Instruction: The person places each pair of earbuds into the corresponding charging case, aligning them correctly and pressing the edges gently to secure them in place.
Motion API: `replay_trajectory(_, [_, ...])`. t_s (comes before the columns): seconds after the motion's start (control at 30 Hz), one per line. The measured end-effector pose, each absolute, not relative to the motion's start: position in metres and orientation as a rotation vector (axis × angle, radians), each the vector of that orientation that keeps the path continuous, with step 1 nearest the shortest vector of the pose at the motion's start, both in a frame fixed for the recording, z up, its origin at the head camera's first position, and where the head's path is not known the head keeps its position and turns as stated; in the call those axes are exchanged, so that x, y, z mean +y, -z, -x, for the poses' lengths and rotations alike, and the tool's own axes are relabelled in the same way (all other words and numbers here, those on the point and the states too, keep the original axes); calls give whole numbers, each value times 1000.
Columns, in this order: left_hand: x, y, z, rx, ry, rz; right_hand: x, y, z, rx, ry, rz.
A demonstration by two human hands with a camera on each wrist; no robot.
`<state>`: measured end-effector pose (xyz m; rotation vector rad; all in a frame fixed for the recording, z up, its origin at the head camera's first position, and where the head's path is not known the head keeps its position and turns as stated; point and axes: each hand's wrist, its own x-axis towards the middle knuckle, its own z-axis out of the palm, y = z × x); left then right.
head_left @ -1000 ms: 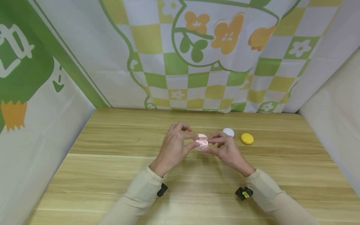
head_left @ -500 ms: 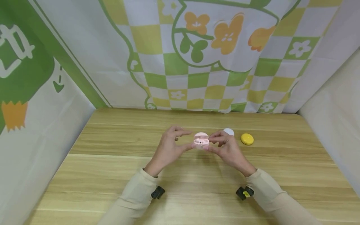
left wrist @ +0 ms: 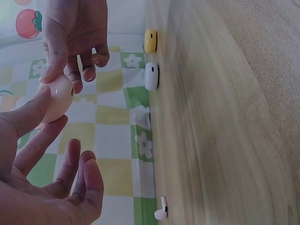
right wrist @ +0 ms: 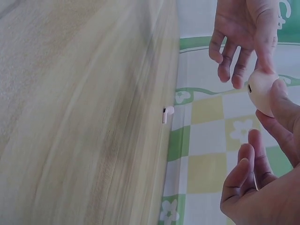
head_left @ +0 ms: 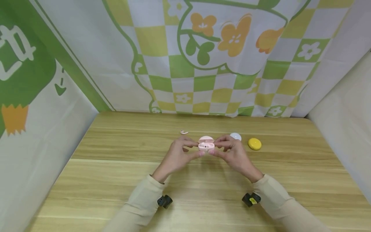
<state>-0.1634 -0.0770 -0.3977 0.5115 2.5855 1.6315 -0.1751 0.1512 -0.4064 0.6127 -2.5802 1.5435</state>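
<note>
A small pink earbud case (head_left: 206, 147) is held above the table between both hands, its lid tipped up toward the back. My left hand (head_left: 176, 155) pinches its left side with thumb and forefinger; the other fingers curl loosely in the left wrist view. From the right, my right hand (head_left: 235, 156) pinches the case (right wrist: 262, 91) the same way. Inside the case a pale shape with a dark dot shows, too small to make out. A pink earbud (head_left: 184, 132) lies on the wood just beyond my left hand.
Right of the hands, a round white case (head_left: 236, 136), partly behind my right fingers, and a round yellow case (head_left: 255, 144) stand on the wooden table (head_left: 121, 180). Patterned cloth (head_left: 203, 90) hangs along the table's back edge.
My left fingers, lifted off the case half a second ago, are back on its side. The earbud on the table now shows where those fingers were. My right hand stays in place.
</note>
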Motion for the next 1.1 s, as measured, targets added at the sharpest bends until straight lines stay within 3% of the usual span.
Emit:
replay_trajectory(0.63, [-120,402,166,2606,-1716,-370,137,411,183,-2661,-1503,-688])
replay_trajectory(1.1, [-174,405,173,2712,-1732,-143,105,424,232,-2770,-1165,-730])
